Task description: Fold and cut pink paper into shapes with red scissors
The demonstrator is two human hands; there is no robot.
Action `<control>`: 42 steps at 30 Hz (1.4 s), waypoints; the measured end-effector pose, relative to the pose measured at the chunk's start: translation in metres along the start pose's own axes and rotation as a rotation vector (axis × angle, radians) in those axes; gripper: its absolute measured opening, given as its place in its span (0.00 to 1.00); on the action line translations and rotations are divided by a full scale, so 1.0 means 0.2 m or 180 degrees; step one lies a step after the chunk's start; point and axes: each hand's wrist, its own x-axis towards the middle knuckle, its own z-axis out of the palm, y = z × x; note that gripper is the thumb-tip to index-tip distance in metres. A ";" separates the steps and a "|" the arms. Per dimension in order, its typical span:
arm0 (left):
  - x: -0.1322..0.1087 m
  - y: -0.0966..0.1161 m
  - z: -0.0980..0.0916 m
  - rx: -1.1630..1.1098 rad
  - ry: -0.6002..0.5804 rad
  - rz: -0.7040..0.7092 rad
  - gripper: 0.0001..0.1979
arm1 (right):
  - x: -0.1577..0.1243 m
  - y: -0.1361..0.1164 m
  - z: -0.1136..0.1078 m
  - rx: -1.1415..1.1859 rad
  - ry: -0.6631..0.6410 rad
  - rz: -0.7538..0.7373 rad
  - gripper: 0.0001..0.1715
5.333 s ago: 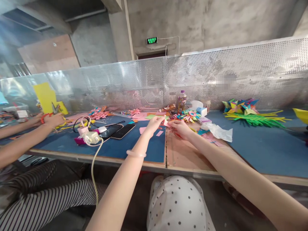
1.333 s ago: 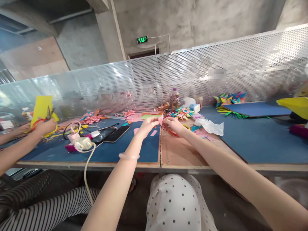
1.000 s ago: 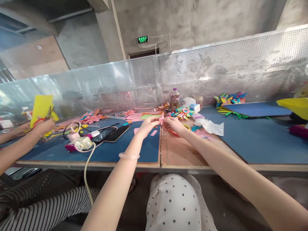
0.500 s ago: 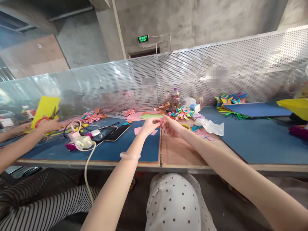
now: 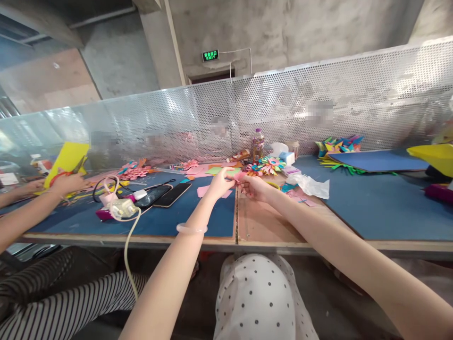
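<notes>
1. The pink paper piece [image 5: 239, 176] hovers over the table [image 5: 262, 222], pinched between both hands.
2. The left hand [image 5: 218, 184] grips it from 9 o'clock, and the right hand [image 5: 254, 187] from 3 o'clock.
3. A paper flower [image 5: 271, 165] lies at 1 o'clock and a phone [image 5: 172, 194] at 9 o'clock.

Bare board [image 5: 264, 224] is lying open at six o'clock of the right hand [image 5: 254, 186], and blue mat [image 5: 371, 208] is stretching free at four. Paper flowers [image 5: 271, 165] and a bottle [image 5: 258, 144] are crowding twelve; phones [image 5: 172, 194] and a charger [image 5: 122, 208] are blocking nine; crumpled plastic [image 5: 311, 185] is sitting at three.
</notes>
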 end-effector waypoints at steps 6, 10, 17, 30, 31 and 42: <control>0.00 0.02 0.00 -0.0258 -0.0011 -0.0263 0.21 | 0.01 0.01 0.00 -0.0276 0.0275 -0.0153 0.11; -0.01 0.02 0.00 -0.0508 -0.0078 -0.0394 0.18 | 0.01 0.03 0.01 -0.0428 0.0301 -0.0256 0.14; -0.01 0.02 0.00 -0.0586 -0.0016 -0.0417 0.14 | 0.04 0.05 -0.03 -0.0603 0.0189 -0.0554 0.16; -0.04 0.10 -0.01 -0.1473 -0.0286 -0.0801 0.17 | 0.04 0.05 -0.03 -0.1053 0.0339 -0.0765 0.17; -0.04 0.10 -0.02 -0.1483 -0.0280 -0.0827 0.18 | 0.04 0.05 -0.03 -0.1082 0.0342 -0.0783 0.16; -0.04 0.11 -0.02 -0.1574 -0.0263 -0.0984 0.17 | 0.04 0.05 -0.03 -0.1522 0.0369 -0.1028 0.21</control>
